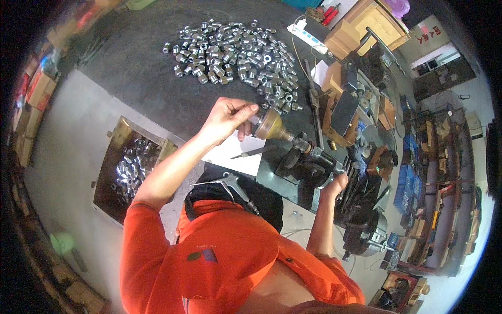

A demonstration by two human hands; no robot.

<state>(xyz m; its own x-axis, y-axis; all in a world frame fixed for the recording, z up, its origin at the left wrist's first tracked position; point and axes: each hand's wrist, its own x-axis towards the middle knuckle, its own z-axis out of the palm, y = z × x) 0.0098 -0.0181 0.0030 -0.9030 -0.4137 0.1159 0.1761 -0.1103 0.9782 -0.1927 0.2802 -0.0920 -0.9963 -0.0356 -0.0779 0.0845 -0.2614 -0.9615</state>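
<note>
In the head view, the left hand (229, 121) pinches a metal fitting (254, 119) at the brass cone (273, 127) just right of it; best kept square, fingertips clear. The right hand's (335, 184) grip beside the machine (315, 166) I cannot tell.

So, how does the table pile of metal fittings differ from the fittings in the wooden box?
The table pile spreads wide over the dark tabletop; the box fittings lie inside the wooden box. The table pile covers more of the picture than the box fittings. The table pile is near the top, the box fittings lower and to the left. Both are small, silvery metal pieces.
</note>
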